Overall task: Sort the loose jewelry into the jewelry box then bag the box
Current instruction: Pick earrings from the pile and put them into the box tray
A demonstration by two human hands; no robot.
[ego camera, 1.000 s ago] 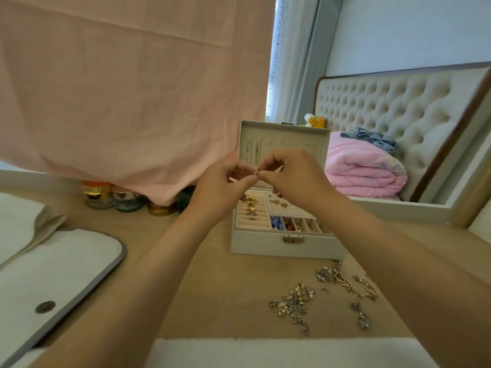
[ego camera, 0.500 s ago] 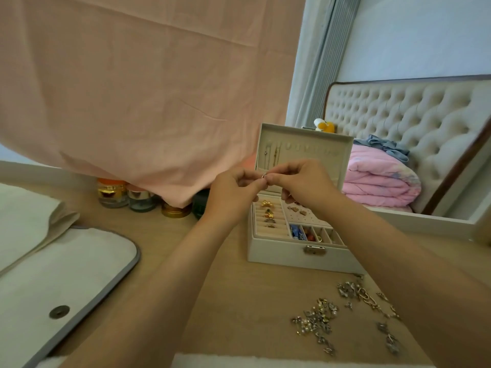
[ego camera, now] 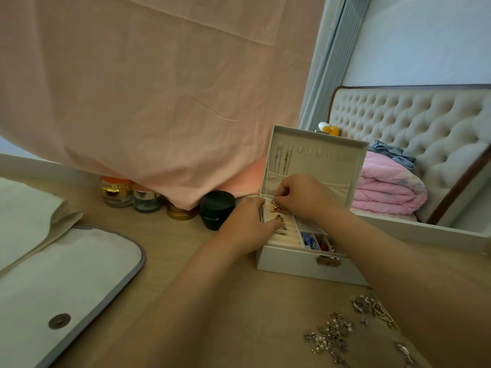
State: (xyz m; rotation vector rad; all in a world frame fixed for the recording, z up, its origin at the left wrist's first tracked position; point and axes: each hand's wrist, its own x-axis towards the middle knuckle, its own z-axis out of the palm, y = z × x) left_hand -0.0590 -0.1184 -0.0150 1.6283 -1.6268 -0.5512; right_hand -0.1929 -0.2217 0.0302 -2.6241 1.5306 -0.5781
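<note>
head — box: white jewelry box point(ego camera: 305, 264), rectangular, lid upright, padded ring rolls, mid wooden table point(ego camera: 212, 314)
right hand point(ego camera: 303, 195): pinches small ring point(ego camera: 272, 200) over the back rolls
left hand point(ego camera: 247, 224): rests on the box's left rim, fingers loose
edges: loose jewelry point(ego camera: 332, 330) heaped near right — flat fabric bag point(ego camera: 66, 274) well apart at left

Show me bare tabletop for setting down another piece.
The table is bare between the white bag and the jewelry box, in front of the jars, and between the box front and the loose jewelry. Crowded: that pile, and the box tray where the right hand pinches a ring.
</note>
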